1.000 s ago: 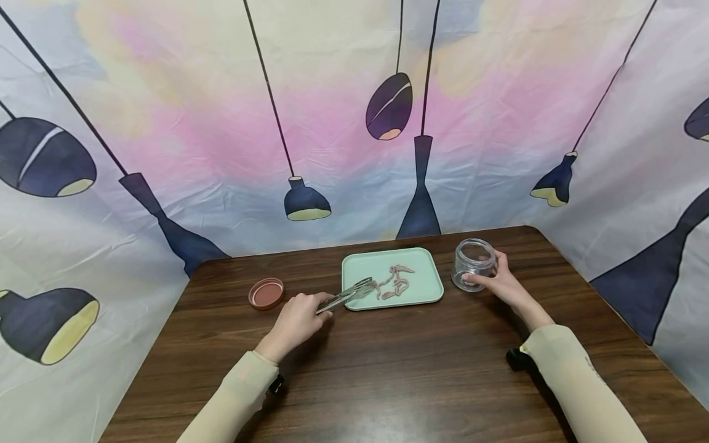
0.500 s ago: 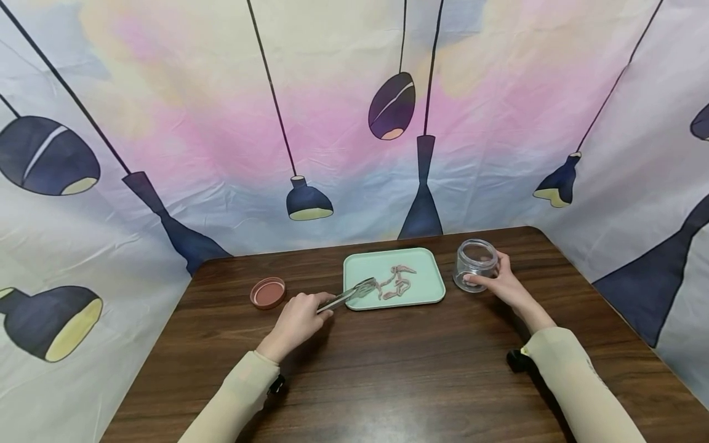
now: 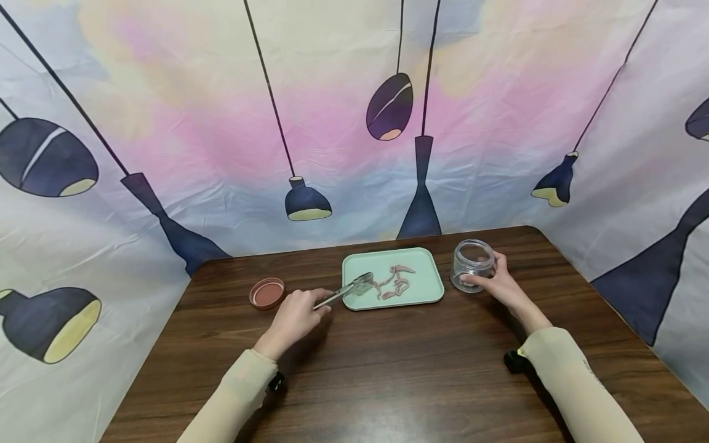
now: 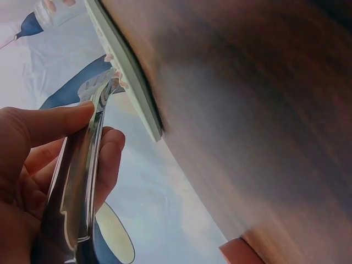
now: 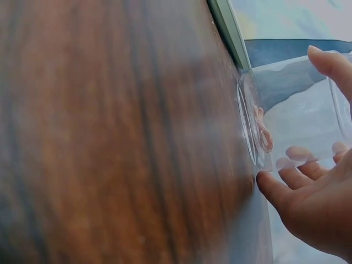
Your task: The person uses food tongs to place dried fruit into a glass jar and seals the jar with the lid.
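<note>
My left hand [image 3: 299, 315] grips a pair of metal tongs [image 3: 335, 295], thumb on one side and fingers on the other. Their slotted heads [image 4: 99, 85] are over the left part of a pale green tray [image 3: 354, 265]. Several thin pinkish meat-like strips [image 3: 400, 285] lie on the tray, just right of the tong heads; whether they touch I cannot tell. My right hand [image 3: 506, 290] holds a clear, lidless jar [image 3: 471, 266] standing on the table beside the tray. Through its wall a pinkish strip [image 5: 263, 132] shows at the bottom.
A round reddish-brown lid [image 3: 267, 294] lies on the wooden table [image 3: 410, 369], left of the tray. Behind the table hangs a cloth [image 3: 343, 141] printed with lamps.
The tong heads have lifted slightly and turned, and my left hand has shifted a little. My right hand still holds the jar in place; the strips on the tray look unmoved.
</note>
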A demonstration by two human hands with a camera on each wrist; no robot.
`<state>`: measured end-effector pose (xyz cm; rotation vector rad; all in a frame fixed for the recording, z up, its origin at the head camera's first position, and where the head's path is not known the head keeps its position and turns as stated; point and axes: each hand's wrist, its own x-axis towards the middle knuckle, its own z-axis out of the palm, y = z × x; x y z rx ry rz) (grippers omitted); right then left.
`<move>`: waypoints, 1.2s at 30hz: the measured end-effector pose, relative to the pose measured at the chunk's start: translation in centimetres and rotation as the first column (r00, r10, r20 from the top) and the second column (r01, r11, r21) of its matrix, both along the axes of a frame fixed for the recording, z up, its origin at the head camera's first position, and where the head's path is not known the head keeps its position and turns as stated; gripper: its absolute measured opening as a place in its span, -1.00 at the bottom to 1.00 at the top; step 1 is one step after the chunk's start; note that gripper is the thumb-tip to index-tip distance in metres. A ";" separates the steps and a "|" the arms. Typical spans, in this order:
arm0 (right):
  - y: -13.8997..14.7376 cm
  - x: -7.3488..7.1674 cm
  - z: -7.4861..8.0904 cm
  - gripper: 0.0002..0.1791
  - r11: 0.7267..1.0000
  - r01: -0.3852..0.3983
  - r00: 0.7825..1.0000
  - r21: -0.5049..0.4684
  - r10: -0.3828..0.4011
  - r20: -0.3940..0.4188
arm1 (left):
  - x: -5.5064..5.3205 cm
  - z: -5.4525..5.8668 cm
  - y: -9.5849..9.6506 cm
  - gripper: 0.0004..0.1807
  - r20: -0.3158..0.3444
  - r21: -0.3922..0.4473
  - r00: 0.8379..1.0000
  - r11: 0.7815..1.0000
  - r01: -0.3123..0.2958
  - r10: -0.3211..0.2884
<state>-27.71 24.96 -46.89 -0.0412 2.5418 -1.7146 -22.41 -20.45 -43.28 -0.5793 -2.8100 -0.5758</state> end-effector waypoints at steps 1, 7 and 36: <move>0.0 0.0 0.0 0.24 1.000 -0.001 1.000 0.002 0.001 0.002 | 0.0 0.1 0.0 -0.69 -0.006 0.002 1.000 1.000 0.001 -0.001; -0.2 0.1 -0.2 0.24 1.000 -0.003 1.000 0.000 0.003 -0.005 | -0.1 0.8 -0.2 -0.67 -0.018 -0.001 1.000 1.000 -0.005 0.005; -0.7 -0.3 -0.1 0.18 0.999 -0.041 0.999 0.020 0.041 -0.019 | -2.3 5.0 1.7 -0.63 -0.086 0.074 0.996 0.997 0.033 -0.027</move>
